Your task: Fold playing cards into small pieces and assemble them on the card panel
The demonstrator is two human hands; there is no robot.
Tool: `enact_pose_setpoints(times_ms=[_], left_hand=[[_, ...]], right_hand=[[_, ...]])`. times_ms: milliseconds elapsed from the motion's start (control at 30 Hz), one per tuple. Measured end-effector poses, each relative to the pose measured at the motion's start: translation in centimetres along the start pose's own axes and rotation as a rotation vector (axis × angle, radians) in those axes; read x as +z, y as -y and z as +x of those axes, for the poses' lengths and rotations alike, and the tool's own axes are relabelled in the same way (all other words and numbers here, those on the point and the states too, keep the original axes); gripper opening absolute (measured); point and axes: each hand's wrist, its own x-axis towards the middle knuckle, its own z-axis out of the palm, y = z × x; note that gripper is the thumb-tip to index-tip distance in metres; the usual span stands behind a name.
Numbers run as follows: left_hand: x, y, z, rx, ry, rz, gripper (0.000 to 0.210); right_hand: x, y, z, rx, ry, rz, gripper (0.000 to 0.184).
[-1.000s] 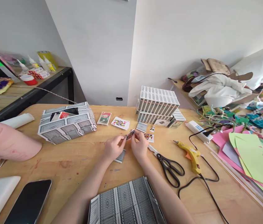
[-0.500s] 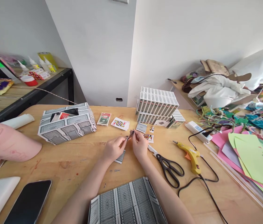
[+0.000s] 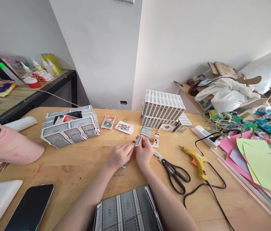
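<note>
My right hand (image 3: 145, 153) pinches a narrow piece of playing card (image 3: 138, 141), its patterned back towards me. Close on its left, my left hand (image 3: 120, 155) has its fingers pressed together near the card's edge; a small dark bit shows at the fingertips, too small to make out. Beneath the left hand a patterned card (image 3: 125, 166) pokes out on the table. Just beyond the hands lie a face-down card (image 3: 146, 131), a small cut card piece (image 3: 157, 133) and a face card (image 3: 154, 143). Between my forearms stands a card-covered box (image 3: 128, 208).
Black-handled scissors (image 3: 174, 173) and a yellow glue gun (image 3: 199, 162) with its cord lie right. Stacked card packs (image 3: 163, 107) stand at the back. Left are a card-covered tissue box (image 3: 70, 128), a pink bottle (image 3: 12, 144) and a phone (image 3: 31, 207). A power strip (image 3: 204, 134) sits right.
The card piece between my hands has turned so its patterned back shows. My left hand has moved slightly lower and covers more of the card beneath it. The view has shifted a little.
</note>
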Motion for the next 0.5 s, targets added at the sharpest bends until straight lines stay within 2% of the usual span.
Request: enact_pose_setpoints(times_ms=[167, 333, 400, 500], left_hand=[[0.5, 0.3, -0.2, -0.087, -0.059, 0.098, 0.015], [0.5, 0.6, -0.1, -0.12, -0.083, 0.062, 0.014], [0.5, 0.6, -0.2, -0.121, -0.083, 0.055, 0.015], [0.5, 0.5, -0.2, -0.116, -0.066, 0.029, 0.016]], right_hand=[[-0.3, -0.2, 1.2, -0.045, 0.127, 0.172, 0.035], [-1.0, 0.0, 1.8, -0.163, 0.204, 0.047, 0.028], [-1.1, 0.1, 1.5, -0.176, 0.195, 0.004, 0.029], [-0.8, 0.1, 1.0, -0.139, 0.11, -0.031, 0.031]])
